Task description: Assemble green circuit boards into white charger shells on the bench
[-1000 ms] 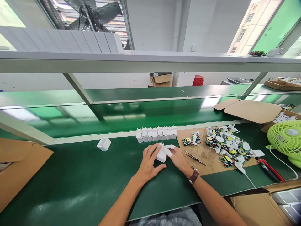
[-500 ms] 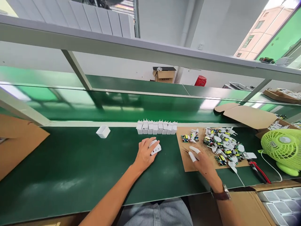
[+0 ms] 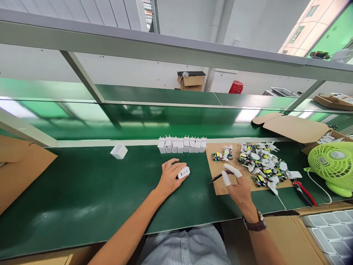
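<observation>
My left hand (image 3: pixel 171 176) is closed around a small white charger housing (image 3: pixel 184 172), its slotted face turned to the right, low over the green bench. White finger cots cover the thumb and forefinger of my right hand (image 3: pixel 238 186), which pinch dark tweezers (image 3: pixel 216 178) pointing left over the edge of the cardboard sheet (image 3: pixel 220 189). A row of white plug housings (image 3: pixel 180 145) with parts sticking up stands behind my left hand. Off to the left sits an open white case (image 3: pixel 119 151). Two circuit boards (image 3: pixel 217 157) lie just beyond my right hand.
A heap of circuit boards (image 3: pixel 264 165) with white parts covers the right of the cardboard. Red-handled pliers (image 3: pixel 305 193) and a green fan (image 3: pixel 332 165) stand farther right. A cardboard box (image 3: pixel 24 169) is at the left; trays of white cases (image 3: pixel 331 235) sit below right.
My left hand has turned the charger housing so its slotted face shows more. The tweezers in my right hand have swung to point down-left. The view has shifted slightly.
</observation>
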The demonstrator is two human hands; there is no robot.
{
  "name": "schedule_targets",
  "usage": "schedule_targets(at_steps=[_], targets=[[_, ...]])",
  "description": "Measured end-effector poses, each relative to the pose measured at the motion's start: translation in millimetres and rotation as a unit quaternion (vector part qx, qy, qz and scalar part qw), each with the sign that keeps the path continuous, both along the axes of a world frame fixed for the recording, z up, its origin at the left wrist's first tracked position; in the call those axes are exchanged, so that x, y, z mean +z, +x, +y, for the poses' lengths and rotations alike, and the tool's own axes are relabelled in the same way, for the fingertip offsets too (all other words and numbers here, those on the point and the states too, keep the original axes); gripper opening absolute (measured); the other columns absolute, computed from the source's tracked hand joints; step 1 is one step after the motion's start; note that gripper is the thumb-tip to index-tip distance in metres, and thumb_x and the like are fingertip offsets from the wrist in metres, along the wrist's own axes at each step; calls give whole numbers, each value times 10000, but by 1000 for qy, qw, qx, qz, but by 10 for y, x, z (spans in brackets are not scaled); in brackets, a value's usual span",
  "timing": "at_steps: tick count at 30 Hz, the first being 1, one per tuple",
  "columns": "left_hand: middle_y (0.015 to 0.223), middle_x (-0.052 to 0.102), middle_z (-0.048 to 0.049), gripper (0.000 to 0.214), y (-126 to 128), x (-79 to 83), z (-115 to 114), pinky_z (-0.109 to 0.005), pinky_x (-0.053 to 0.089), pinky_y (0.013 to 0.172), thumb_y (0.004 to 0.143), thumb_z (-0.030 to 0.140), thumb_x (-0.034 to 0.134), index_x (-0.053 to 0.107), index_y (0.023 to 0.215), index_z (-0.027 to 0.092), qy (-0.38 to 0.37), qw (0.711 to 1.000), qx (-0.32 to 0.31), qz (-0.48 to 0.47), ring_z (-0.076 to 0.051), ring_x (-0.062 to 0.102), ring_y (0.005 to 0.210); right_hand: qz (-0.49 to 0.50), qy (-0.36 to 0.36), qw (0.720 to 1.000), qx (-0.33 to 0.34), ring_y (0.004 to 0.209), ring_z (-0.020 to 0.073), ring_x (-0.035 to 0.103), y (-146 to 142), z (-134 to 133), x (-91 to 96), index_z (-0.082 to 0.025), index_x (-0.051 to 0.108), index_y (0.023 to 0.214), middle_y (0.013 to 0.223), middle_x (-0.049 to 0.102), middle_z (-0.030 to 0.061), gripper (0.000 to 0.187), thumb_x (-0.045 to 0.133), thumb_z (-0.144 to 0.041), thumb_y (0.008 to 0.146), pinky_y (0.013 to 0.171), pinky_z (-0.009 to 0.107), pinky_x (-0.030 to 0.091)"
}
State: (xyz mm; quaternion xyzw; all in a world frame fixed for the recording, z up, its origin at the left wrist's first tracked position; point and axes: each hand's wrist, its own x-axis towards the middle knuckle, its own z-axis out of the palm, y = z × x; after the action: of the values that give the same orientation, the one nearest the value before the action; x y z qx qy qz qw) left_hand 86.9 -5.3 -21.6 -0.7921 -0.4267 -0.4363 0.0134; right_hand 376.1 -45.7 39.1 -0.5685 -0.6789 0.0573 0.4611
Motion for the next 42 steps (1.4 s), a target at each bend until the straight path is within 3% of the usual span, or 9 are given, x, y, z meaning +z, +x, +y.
schedule_targets(at_steps=[3,7,14,17,20,22,25,33,42], targets=[[1111,778,-73,321,-5,-3,13,-476,439,934,904,295,737,666,1214,255,-12,1000,-10,-3,-309,642,1158,28,14,999,40,833,230,713,-231,20,31,-240,665,1238,922,750,56,285,600,-344,981,846,402,605],[1123,773,-75,332,-26,-4,24,-451,451,903,912,311,734,655,1230,258,-18,999,-27,3,-290,659,1113,14,-48,988,144,862,242,711,-383,51,-78,-242,688,1196,978,750,74,244,565,-302,994,842,407,596],[1213,756,-90,444,37,82,-17,-430,432,945,920,244,735,596,1342,243,21,995,-72,62,-266,655,1137,-23,-213,959,185,915,245,727,-215,17,-202,-226,720,1051,1046,737,77,176,573,-283,974,834,386,608],[1215,761,-91,479,104,121,-34,-427,421,933,922,222,731,574,1374,234,41,991,-84,97,-258,669,1107,64,-245,950,182,916,253,748,-228,4,-217,-234,732,1032,1023,761,71,175,605,-336,967,861,399,622],[1205,764,-97,485,134,134,-41,-427,418,917,909,220,747,577,1364,220,40,991,-80,104,-252,679,1061,200,-266,923,193,893,253,771,-370,-3,-259,-226,737,1050,993,782,76,219,621,-388,960,852,387,647],[1209,762,-101,474,132,135,-44,-429,416,912,902,226,757,588,1345,212,33,991,-78,108,-257,678,1058,247,-254,914,198,940,257,771,-488,-10,-302,-227,750,1037,1018,785,81,226,617,-395,964,892,393,644],[1221,757,-106,447,123,140,-47,-425,410,898,903,230,757,603,1322,208,23,991,-75,112,-260,679,1059,259,-223,922,182,996,259,762,-622,-25,-372,-233,769,1027,1060,783,83,226,601,-375,975,945,414,630],[1208,762,-104,398,166,202,-44,-421,400,881,906,252,761,627,1278,208,18,991,-75,110,-260,685,1031,254,-182,936,162,952,251,771,-719,-34,-502,-208,786,1027,1026,790,90,235,599,-345,983,888,392,657],[1218,756,-113,394,140,174,-40,-423,391,881,920,229,741,617,1294,214,14,990,-80,119,-265,680,1053,204,-96,956,186,955,210,756,-760,-104,-445,-227,763,1095,1070,771,69,223,555,-254,1020,877,326,644]])
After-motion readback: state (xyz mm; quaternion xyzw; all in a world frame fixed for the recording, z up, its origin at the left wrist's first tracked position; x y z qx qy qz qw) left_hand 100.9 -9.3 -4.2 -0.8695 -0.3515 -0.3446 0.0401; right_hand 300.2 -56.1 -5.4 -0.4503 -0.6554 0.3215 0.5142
